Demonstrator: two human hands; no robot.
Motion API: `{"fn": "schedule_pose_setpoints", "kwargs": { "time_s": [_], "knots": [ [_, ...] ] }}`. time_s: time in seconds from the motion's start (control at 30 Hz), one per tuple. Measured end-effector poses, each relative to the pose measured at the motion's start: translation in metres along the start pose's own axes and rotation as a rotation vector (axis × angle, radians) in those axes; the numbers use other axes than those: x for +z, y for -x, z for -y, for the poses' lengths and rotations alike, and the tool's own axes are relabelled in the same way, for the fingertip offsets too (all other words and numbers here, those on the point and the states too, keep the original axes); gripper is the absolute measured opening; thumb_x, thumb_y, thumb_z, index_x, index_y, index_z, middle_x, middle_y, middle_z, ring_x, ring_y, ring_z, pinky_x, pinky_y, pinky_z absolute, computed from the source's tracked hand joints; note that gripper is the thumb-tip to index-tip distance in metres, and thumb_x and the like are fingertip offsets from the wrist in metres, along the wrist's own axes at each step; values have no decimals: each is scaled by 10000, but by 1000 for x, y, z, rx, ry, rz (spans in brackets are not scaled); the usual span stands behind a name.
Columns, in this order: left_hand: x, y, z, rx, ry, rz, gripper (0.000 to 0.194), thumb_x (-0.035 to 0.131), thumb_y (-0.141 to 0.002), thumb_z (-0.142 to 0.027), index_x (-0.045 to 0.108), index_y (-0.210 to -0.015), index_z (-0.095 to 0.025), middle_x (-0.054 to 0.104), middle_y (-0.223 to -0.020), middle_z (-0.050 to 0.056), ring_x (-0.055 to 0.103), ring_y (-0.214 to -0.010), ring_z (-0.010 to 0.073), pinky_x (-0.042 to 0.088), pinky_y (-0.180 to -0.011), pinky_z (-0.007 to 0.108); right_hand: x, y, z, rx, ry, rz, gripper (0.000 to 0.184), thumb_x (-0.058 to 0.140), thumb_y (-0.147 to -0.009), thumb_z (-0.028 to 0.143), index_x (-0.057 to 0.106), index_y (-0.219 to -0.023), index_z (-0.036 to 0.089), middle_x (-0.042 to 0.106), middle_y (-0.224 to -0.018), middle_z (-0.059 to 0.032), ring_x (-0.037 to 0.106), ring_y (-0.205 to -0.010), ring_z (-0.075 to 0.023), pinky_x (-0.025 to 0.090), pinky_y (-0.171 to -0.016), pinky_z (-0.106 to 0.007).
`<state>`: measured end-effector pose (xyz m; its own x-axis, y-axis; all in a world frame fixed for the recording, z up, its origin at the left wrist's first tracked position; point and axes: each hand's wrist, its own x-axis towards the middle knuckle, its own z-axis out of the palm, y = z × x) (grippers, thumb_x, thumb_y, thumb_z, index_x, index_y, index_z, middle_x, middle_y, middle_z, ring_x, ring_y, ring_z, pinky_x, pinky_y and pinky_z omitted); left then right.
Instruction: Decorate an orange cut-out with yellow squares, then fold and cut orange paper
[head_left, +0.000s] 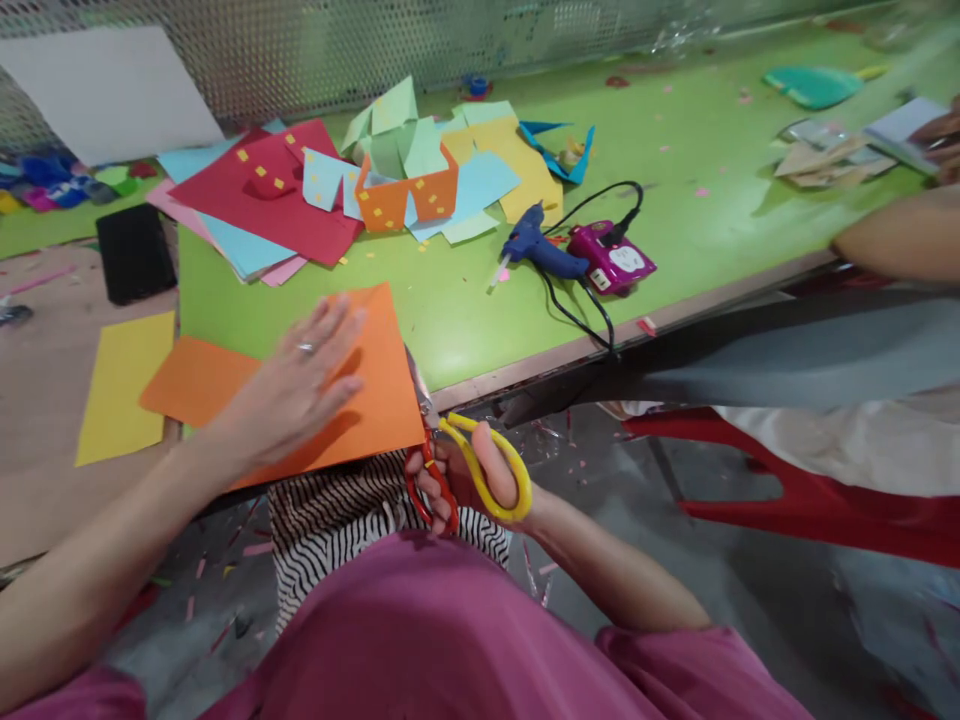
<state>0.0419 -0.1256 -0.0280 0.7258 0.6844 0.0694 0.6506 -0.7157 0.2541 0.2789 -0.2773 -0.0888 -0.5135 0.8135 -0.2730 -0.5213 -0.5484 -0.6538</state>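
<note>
An orange paper sheet [386, 370] lies at the front edge of the green table, partly over the edge. My left hand [304, 375] rests flat on it with fingers stretched out, a ring on one finger. With my right hand [480, 475] I grip scissors [517, 490] that have one yellow and one red handle loop. The handles are spread apart, and the blades lie along the sheet's right edge. Whether the blades have cut into the paper I cannot tell. Under my left wrist is another orange paper piece [199, 375], with a yellow paper [131, 380] to its left.
A blue glue gun [544, 245] and a purple box [611, 258] with a black cord lie right of centre. Behind are coloured papers [300, 225] and folded paper shapes [412, 195]. A black phone [135, 255] lies at left. Another person's arm [900, 235] reaches in at right.
</note>
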Motion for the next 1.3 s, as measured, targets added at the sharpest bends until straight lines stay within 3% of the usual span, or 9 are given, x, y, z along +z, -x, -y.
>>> {"fn": "schedule_pose_setpoints", "kwargs": {
  "time_s": [0.07, 0.17, 0.3, 0.4, 0.6, 0.83, 1.0, 1.2, 1.3],
  "knots": [
    [16, -10, -11, 3, -52, 82, 792, 180, -1045, -655, 342, -1621, -136, 301, -1719, 144, 216, -1611, 332, 228, -1295, 540, 5, -6, 3, 34, -6, 4, 861, 394, -832, 940, 651, -995, 135, 557, -754, 19, 554, -551, -89, 575, -539, -255],
    [30, -2, -14, -88, -114, 107, 812, 163, -1042, -655, 300, -1639, -122, 294, -1715, 172, 249, -1598, 354, 224, -1282, 573, 11, -15, 0, 105, -57, 38, 862, 391, -837, 936, 661, -986, 131, 573, -730, 14, 577, -549, -101, 588, -555, -276],
    [26, 25, -12, -191, -147, 63, 836, 153, -1039, -661, 269, -1649, -101, 282, -1713, 197, 239, -1599, 373, 207, -1271, 617, 18, -26, -9, 174, -197, 120, 906, 236, -886, 921, 670, -990, 131, 595, -705, 0, 589, -541, -114, 596, -556, -292],
    [22, 33, -11, -224, -161, 23, 880, 103, -1028, -683, 288, -1639, -78, 308, -1699, 213, 275, -1587, 371, 230, -1264, 612, 25, -33, -10, 156, -220, 114, 890, 249, -895, 911, 672, -999, 135, 607, -713, 0, 591, -549, -107, 600, -576, -270],
    [29, 28, -14, -77, -181, -15, 838, 120, -1046, -645, 322, -1624, -73, 319, -1694, 218, 275, -1591, 349, 203, -1283, 589, 37, -27, -19, 104, -283, 28, 909, 294, -838, 958, 670, -1037, 155, 563, -704, 18, 536, -536, -111, 579, -567, -288],
    [26, 10, -31, 18, -145, 0, 751, 197, -1071, -568, 493, -1501, -28, 443, -1620, 247, 395, -1536, 336, 276, -1279, 538, 24, -8, -42, -51, -183, 7, 873, 447, -803, 944, 659, -1083, 144, 562, -712, 19, 503, -508, -100, 520, -520, -260],
    [34, 1, -26, 20, -123, 4, 753, 209, -1074, -545, 335, -1594, -14, 329, -1681, 250, 313, -1576, 345, 271, -1277, 555, 24, -10, -50, -70, -159, -53, 884, 436, -793, 955, 659, -1060, 142, 558, -704, 22, 520, -492, -93, 509, -488, -242],
    [39, 5, -24, 9, -102, 11, 749, 190, -1075, -526, 190, -1653, -49, 258, -1714, 229, 221, -1612, 322, 197, -1302, 551, 30, -9, -42, -59, -201, -58, 890, 422, -782, 971, 666, -979, 138, 531, -674, 29, 495, -477, -90, 534, -481, -254],
    [38, 5, -26, -7, -108, 24, 758, 168, -1075, -534, 187, -1653, -45, 255, -1716, 225, 211, -1614, 320, 186, -1305, 548, 32, -11, -38, -59, -232, -45, 895, 407, -773, 983, 665, -964, 148, 523, -668, 34, 498, -479, -95, 536, -479, -263]
  ]
}}
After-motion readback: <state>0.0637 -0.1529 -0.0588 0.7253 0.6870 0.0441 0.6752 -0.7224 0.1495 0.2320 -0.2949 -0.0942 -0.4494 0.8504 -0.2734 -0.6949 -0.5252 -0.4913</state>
